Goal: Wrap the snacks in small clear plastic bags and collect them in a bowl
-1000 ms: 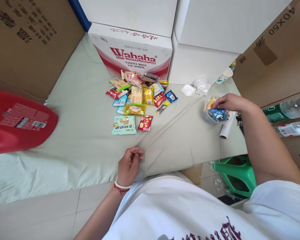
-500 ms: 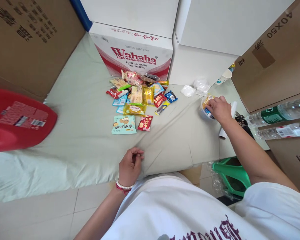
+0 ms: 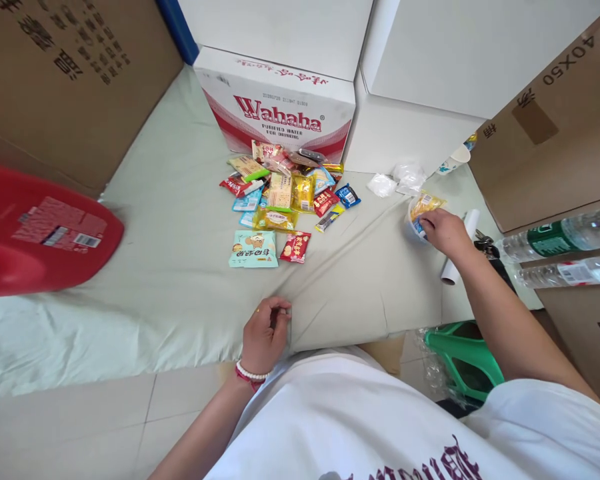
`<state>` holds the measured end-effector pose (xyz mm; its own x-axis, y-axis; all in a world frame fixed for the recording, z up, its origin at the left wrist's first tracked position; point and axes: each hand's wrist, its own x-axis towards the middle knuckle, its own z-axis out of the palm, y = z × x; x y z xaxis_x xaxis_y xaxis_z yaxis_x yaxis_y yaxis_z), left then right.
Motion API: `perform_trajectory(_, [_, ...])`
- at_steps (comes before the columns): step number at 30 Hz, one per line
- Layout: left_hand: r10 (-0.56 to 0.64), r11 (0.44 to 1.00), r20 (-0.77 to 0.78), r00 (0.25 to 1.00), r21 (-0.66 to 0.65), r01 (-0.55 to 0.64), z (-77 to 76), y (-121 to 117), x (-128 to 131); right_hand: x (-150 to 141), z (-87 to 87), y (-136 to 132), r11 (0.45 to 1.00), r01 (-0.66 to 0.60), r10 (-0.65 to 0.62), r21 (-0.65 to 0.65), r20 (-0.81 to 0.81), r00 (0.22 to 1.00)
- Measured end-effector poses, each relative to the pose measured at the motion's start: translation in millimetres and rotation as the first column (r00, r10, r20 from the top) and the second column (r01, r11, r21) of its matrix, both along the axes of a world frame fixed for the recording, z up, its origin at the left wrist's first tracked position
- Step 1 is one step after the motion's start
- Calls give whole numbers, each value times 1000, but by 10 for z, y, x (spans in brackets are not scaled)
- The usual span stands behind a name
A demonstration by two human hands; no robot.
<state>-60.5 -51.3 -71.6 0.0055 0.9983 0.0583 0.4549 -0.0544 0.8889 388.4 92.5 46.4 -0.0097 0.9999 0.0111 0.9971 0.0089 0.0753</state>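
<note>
My right hand [image 3: 446, 231] is at a small clear plastic bowl [image 3: 413, 233], its fingertips pressed together inside the near right of the rim. In the bowl lie a yellow snack packet [image 3: 426, 202] and a blue one [image 3: 419, 227] beside my fingertips; what the fingers pinch is hidden. My left hand [image 3: 266, 333] rests on the cloth's front edge, fingers curled closed with nothing seen in them. Ahead of it lie a pale green snack packet [image 3: 253, 249] and a red packet [image 3: 295, 247]. Behind these is a heap of wrapped snacks [image 3: 281, 192].
A Wahaba-style water carton printed "Wahaha" [image 3: 285, 113] stands behind the heap. Crumpled clear plastic [image 3: 409, 177], a paper cup [image 3: 455, 160], a white roll [image 3: 459, 248], keys [image 3: 486, 245] and plastic bottles [image 3: 555, 240] are to the right. A red container [image 3: 50, 233] stands left.
My right hand has drawn slightly back toward the near right of the bowl, showing more of the yellow packet. My left hand stays put; the whole view has shifted slightly.
</note>
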Motion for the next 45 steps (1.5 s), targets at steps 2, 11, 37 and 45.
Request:
perform_trajectory(2, [-6,1000,2,1000,8,6,-13,0,-1,-100,59,117,992,115,-109,-56,94,990])
perform_trajectory(11, [-4,1000,-8,1000,25,5,-7,-6,15,-940,-210,1225,979,166,-175,-117,-71,982])
perform_trajectory(37, [-18,999,272,962,-44,32,353,635,844,-1752,-390,-857,919,-7,-359,-394,-829,-428])
perform_trajectory(45, [-165,912,530,832,-238,333,257,153,630,-1992,-510,-1048,828,-477,-302,-296,-951,65])
